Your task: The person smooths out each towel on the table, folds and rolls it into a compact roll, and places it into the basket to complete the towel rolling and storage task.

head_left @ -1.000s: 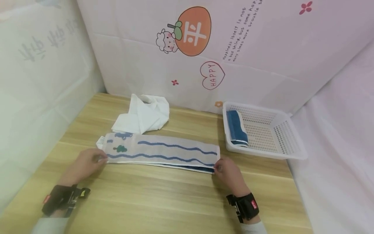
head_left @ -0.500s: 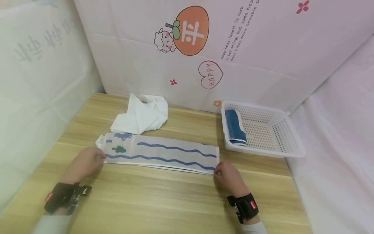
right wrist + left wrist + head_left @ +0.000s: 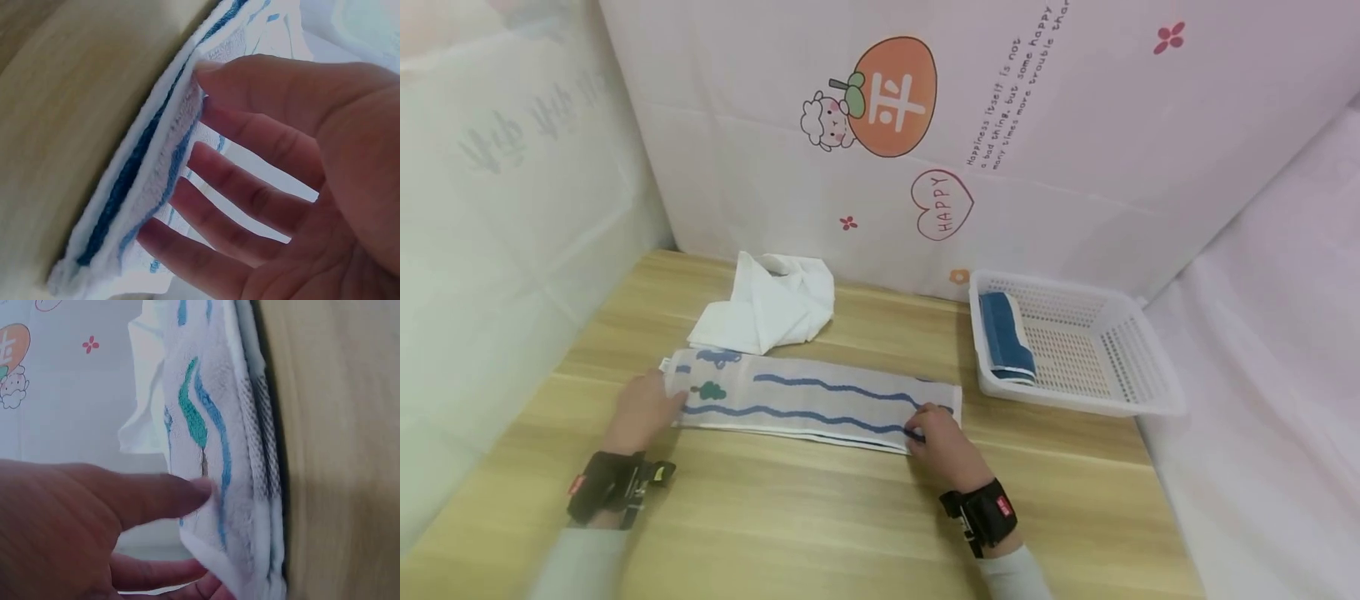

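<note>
A long folded towel (image 3: pixel 820 406), pale with wavy blue stripes and a green tree motif, lies across the wooden table. My left hand (image 3: pixel 643 410) is at its left end; in the left wrist view the straight thumb (image 3: pixel 181 495) lies over the patterned face, with the other fingers (image 3: pixel 162 574) by the end edge. Toward the right end, my right hand (image 3: pixel 942 442) touches the near long edge. Its thumb (image 3: pixel 250 78) and relaxed fingers (image 3: pixel 250 194) rest their tips on the top layer in the right wrist view, where the folded layers' dark blue inside shows.
A crumpled white cloth (image 3: pixel 767 304) lies just behind the towel. At the back right stands a white perforated basket (image 3: pixel 1153 367) with a folded blue towel (image 3: pixel 1006 333) inside. Printed white sheets (image 3: pixel 1045 167) hang behind the table and along both sides.
Both hands have left the towel's near corners and moved inward along it, the right hand leftward and the left hand onto the left end. The towel's top layer has come down nearer the lower one.
</note>
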The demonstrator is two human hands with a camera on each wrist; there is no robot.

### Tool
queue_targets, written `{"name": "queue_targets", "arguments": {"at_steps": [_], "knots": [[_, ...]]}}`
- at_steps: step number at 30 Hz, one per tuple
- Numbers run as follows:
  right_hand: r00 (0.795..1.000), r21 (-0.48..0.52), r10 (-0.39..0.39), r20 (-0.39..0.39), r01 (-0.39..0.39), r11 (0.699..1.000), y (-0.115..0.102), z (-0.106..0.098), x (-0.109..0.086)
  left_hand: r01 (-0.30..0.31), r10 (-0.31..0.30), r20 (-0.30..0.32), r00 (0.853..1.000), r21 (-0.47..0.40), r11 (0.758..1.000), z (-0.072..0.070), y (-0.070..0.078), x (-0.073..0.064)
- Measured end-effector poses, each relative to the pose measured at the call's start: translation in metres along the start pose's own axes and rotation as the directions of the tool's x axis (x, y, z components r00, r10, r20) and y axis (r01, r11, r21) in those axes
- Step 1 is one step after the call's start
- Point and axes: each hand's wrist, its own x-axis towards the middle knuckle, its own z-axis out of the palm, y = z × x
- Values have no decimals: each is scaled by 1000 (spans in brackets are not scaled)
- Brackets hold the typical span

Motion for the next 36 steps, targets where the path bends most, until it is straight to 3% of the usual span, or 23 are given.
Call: {"name": "queue_targets", "arguments": {"at_steps": [4, 9, 18, 20, 23, 27, 31, 36], "knots": [[1000, 12, 20, -13, -20, 1000, 0, 2, -3, 39, -39, 6, 999, -44, 998, 1, 6, 2], [999, 24, 23, -23, -22, 999, 0, 3, -2, 81, -73, 64, 995, -123, 989, -8, 8, 2], [999, 17, 14, -36, -14, 1000, -2, 6, 0, 104, -83, 124, 989, -173, 979, -24, 19, 2], [999, 23, 23, -35, -22, 999, -3, 6, -1, 91, -70, 111, 991, -198, 976, -27, 25, 1], [999, 35, 39, -36, -38, 999, -6, 5, 0, 52, -40, 51, 998, -246, 968, -32, 43, -4], [998, 49, 49, -34, -47, 998, -9, 4, 0, -39, 20, -69, 997, -284, 958, -39, 83, -10], [999, 49, 35, -11, -34, 998, -7, -1, -2, -157, 92, -193, 977, -352, 923, -33, 127, -7], [999, 93, -21, -37, 24, 995, -12, -16, 1, -297, 177, -287, 941, -455, 840, -13, 181, 0]]}}
